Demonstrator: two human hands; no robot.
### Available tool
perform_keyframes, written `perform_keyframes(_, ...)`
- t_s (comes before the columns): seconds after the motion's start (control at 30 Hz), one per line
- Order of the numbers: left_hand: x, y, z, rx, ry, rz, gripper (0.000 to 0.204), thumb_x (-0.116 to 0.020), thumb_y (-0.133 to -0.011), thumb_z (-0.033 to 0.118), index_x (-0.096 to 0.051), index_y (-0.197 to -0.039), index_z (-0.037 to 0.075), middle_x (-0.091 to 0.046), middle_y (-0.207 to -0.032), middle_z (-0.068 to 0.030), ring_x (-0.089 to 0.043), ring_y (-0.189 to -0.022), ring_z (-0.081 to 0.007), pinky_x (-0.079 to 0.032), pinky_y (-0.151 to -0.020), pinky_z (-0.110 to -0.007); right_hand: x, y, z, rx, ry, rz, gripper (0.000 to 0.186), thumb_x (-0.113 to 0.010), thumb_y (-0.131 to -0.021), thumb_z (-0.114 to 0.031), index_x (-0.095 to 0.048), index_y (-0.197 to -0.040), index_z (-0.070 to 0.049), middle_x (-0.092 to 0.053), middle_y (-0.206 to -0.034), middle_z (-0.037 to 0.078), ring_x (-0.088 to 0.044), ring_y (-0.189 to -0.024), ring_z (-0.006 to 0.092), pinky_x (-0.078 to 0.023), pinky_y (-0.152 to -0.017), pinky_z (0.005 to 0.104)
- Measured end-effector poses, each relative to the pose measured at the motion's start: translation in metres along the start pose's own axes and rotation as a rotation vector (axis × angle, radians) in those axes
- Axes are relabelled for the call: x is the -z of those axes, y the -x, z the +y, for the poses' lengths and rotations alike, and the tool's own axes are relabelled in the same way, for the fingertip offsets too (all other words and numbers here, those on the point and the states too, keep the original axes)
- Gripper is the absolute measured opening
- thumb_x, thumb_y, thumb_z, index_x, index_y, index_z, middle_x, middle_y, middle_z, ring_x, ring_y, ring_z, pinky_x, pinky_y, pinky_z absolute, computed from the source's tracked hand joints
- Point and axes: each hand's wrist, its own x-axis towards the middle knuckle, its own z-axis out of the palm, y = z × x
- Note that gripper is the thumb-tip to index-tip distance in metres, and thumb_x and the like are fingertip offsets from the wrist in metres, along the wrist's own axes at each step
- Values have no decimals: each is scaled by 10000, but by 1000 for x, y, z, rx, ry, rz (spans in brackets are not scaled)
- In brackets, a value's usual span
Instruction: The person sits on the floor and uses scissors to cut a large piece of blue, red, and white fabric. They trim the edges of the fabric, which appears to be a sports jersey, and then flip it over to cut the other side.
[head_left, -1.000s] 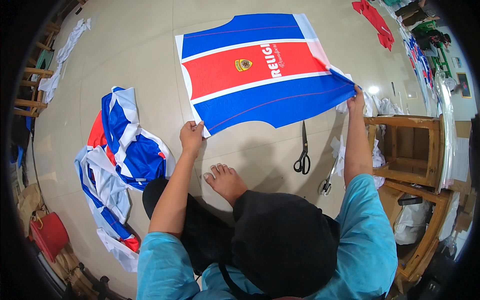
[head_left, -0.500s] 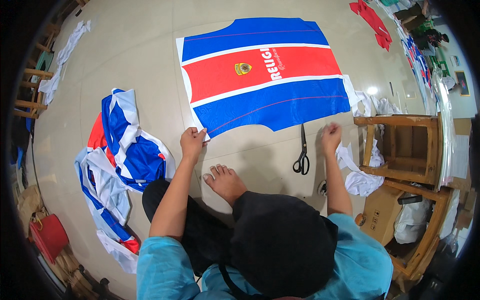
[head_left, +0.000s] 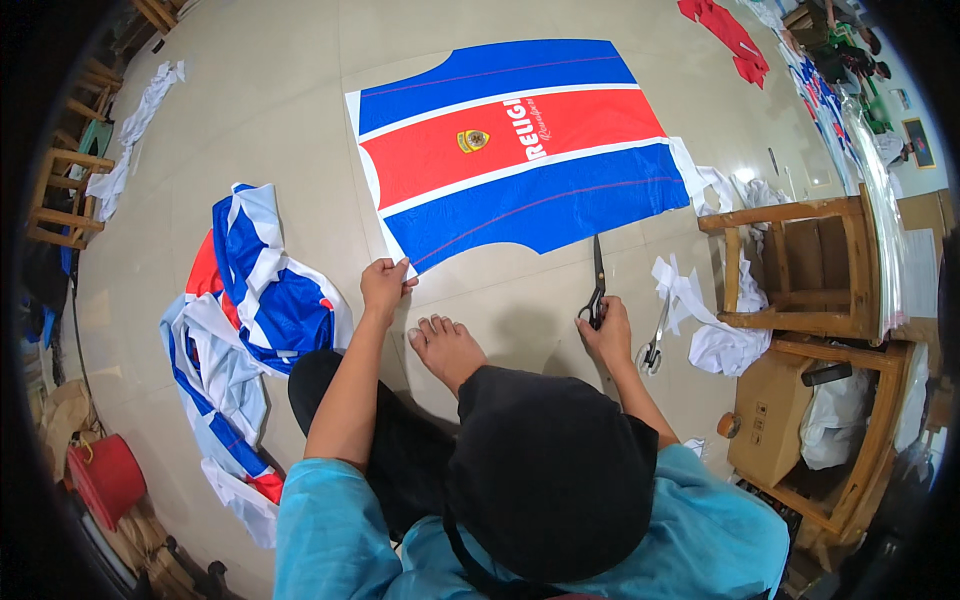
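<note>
A cut jersey panel (head_left: 520,205) in blue, red and white lies flat on the tiled floor in front of me. My left hand (head_left: 385,286) pinches its near left corner between thumb and fingers. Close to the panel's near edge, a pair of black scissors (head_left: 598,275) rests with its blades pointing away from me. My right hand (head_left: 608,335) has its fingers closed on the scissors' handles, partly covering them. Just to the right of that hand lies a second, silver-bladed pair of scissors (head_left: 655,340).
Crumpled blue, white and red fabric (head_left: 275,310) lies at my left. White scraps (head_left: 725,350) sit beside a wooden stool (head_left: 790,212) on the right, near a cardboard box (head_left: 775,415). A red container (head_left: 105,480) stands at lower left. Other people appear at far upper right.
My right hand has come down and left onto the black scissors' handles. The left hand keeps its pinch on the panel corner. The silver scissors now show more fully.
</note>
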Motion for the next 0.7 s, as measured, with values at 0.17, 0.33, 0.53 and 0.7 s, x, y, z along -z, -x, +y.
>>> perform_keyframes(0.17,4,5,-12,8,10,-31,202,-709,-975,170,-642,-942,-18,-714,-822,-95,-728,-671,-147,-527,-525,-242,-10,-1,15,9,25,-11,585,-862,-770,-236,-539,-1174,37,-628,-967,198,-634,-879,349,-514,-802,438)
perform_keyframes(0.33,4,9,-14,-8,30,-43,237,-698,-984,216,-674,-977,-19,-737,-876,-111,-717,-673,-135,-520,-533,-248,-26,3,42,73,31,104,536,-886,-755,-271,-583,-1072,37,-638,-837,139,-635,-755,286,-523,-712,406)
perform_keyframes(0.53,9,7,-12,20,21,-94,238,-693,-988,238,-676,-950,4,-739,-880,-102,-716,-667,-137,-503,-522,-241,-13,4,30,-82,-54,-12,380,-812,-797,-172,-617,-1031,54,-668,-793,177,-664,-731,347,-530,-695,424)
perform_keyframes(0.7,13,9,-13,39,50,-160,254,-682,-993,257,-668,-949,7,-734,-869,-96,-716,-664,-141,-492,-512,-242,-11,4,30,-266,-343,-337,229,-745,-844,-67,-643,-1021,35,-711,-802,125,-696,-729,232,-552,-651,357)
